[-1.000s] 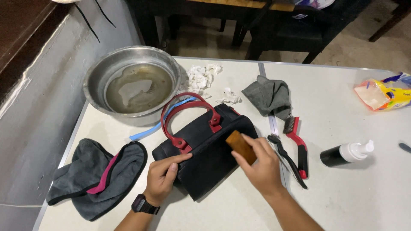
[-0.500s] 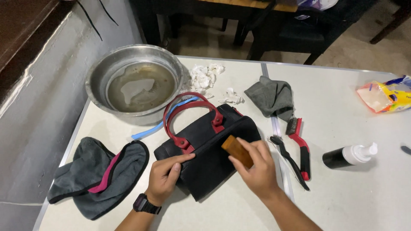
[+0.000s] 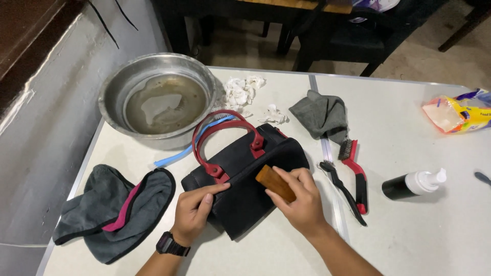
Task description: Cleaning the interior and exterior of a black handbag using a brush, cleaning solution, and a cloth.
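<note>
Bag: black, red handles, lying flat near the table's middle-left. Long axis runs diagonally, from near-left to far-right; handles point away toward the basin. Near corner of the bag stops short of the table's near edge.

Left hand: flat on the bag's near-left end beside the handle mount, fingers together, pressing down. Watch on the wrist.

Right hand: fingers curled around a brown wooden brush, held against the bag's right half.

Open room: bare tabletop right of the bag beyond the two brushes, and along the near edge right of the forearm. Left of the bag the space is tight.

Left of bag: grey cloth with pink trim, reaching close to the table's left edge.
Beyond bag: metal basin holding murky water, at the far-left corner; blue toothbrush between basin and bag; white wads.
Right of bag: black brush and red brush, side by side; grey rag beyond them; dark pump bottle on its side; yellow packet at the right edge.
</note>
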